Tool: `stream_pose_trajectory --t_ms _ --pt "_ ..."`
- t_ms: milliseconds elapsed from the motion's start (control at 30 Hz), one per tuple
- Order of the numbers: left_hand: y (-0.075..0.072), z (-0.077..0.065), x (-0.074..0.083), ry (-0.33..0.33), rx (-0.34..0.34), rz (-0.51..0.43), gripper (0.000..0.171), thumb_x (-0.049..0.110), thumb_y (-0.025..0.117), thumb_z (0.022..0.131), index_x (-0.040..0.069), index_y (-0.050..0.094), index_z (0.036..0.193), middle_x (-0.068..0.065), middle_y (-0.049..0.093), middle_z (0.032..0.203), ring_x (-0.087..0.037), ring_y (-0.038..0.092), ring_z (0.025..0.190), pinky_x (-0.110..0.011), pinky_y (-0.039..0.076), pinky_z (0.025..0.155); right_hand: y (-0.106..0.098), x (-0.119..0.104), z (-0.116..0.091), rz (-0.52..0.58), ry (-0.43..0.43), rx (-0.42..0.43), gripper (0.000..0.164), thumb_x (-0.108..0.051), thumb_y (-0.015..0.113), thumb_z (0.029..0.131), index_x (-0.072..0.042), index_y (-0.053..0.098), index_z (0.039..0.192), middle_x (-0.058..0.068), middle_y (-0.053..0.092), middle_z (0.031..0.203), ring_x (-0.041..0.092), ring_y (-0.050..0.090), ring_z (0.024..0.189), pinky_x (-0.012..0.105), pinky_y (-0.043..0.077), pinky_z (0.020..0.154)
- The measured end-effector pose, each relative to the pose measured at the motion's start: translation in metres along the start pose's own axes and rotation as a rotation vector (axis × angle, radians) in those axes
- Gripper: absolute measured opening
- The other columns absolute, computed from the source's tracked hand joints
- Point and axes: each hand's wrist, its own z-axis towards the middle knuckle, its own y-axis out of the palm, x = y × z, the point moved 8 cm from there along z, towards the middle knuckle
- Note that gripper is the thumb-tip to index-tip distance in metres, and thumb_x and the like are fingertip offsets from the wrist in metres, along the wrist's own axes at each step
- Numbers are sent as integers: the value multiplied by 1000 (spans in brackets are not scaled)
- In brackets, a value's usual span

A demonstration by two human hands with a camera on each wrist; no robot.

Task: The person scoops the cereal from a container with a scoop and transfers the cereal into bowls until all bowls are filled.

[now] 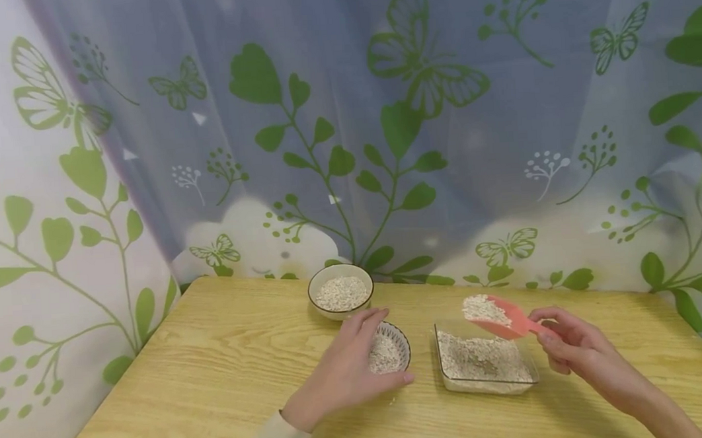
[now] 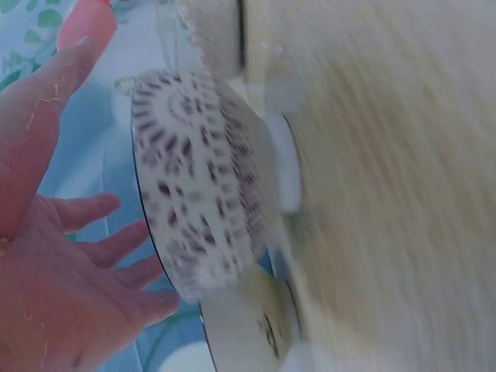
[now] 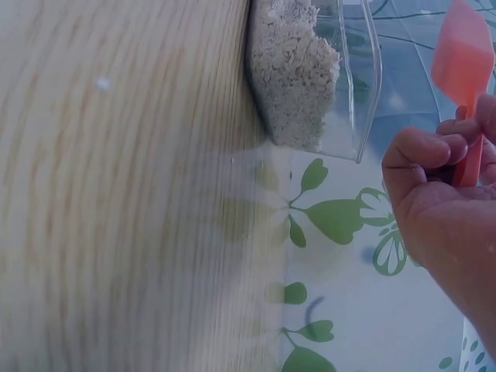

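Note:
My right hand (image 1: 584, 349) pinches the handle of a pink scoop (image 1: 516, 321) heaped with oat flakes (image 1: 481, 309). The scoop is held above the back right of a clear rectangular container (image 1: 489, 388), which holds more oats. In the head view my left hand (image 1: 352, 361) overlaps a small patterned bowl (image 1: 404, 348) with some oats inside. Seen from the left wrist, that bowl's brown-patterned side (image 2: 190, 178) faces the camera, and the spread fingers (image 2: 116, 244) stand close to its rim without curling round it.
Behind the patterned bowl stands a larger dark-rimmed bowl (image 1: 341, 274) with oats in it. All of these stand on a wood-grain table (image 1: 227, 358). A curtain (image 1: 334, 127) with leaves and butterflies hangs along the back edge. A few loose flakes lie near the patterned bowl.

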Motion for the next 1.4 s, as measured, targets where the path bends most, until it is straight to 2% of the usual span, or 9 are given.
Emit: stream_pose_trajectory --t_ms 133,300,433,600,767,933,1167,1400 --pt "-7 -7 -12 -9 30 -21 105 63 81 76 17 37 159 -6 35 164 -29 37 150 -54 39 120 3 -3 3 -41 -7 6 28 -6 37 111 -19 52 131 -12 47 83 35 23 64 42 25 54" --pt "-7 -12 -23 -35 26 -55 110 68 80 74 18 33 161 -9 32 166 -33 36 150 -59 38 118 11 -8 10 -46 -42 -4 29 -5 39 110 -17 52 133 -11 52 86 34 23 62 42 25 53" --pt "-4 -15 -31 -66 -2 -86 115 69 79 74 20 27 163 -12 28 167 -36 37 149 -63 40 115 20 -14 17 -62 -70 -14 29 -3 41 109 -14 53 133 -10 54 86 33 25 60 41 26 51" --pt "3 -17 -41 -98 -54 -116 120 68 80 74 18 20 164 -18 26 166 -42 39 146 -67 41 112 31 -18 26 -121 -30 -14 23 -9 45 109 -10 52 131 -5 44 77 33 24 57 42 27 48" --pt "9 -18 -50 -118 -110 -175 123 67 80 75 14 15 165 -21 26 165 -43 37 148 -67 37 115 40 -22 33 -160 -10 -6 21 -11 49 108 -4 52 128 -6 45 76 31 22 53 43 25 44" --pt "14 -16 -55 -120 -148 -230 126 65 80 76 12 10 165 -21 21 169 -43 29 153 -65 29 121 48 -24 38 -203 -7 10 23 -11 52 107 1 52 127 -6 47 76 25 26 51 34 29 41" --pt "17 -13 -58 -136 -185 -247 128 62 81 78 11 4 166 -23 21 169 -45 31 152 -64 29 122 62 -29 46 -316 -6 45 24 -10 58 103 -2 57 126 -3 49 76 9 40 55 25 38 47" --pt "18 -12 -58 -153 -210 -263 128 61 81 78 12 1 166 -23 20 169 -45 30 152 -64 27 122 81 -37 58 -452 4 49 20 -8 64 99 -8 62 119 1 48 75 7 44 63 24 39 56"
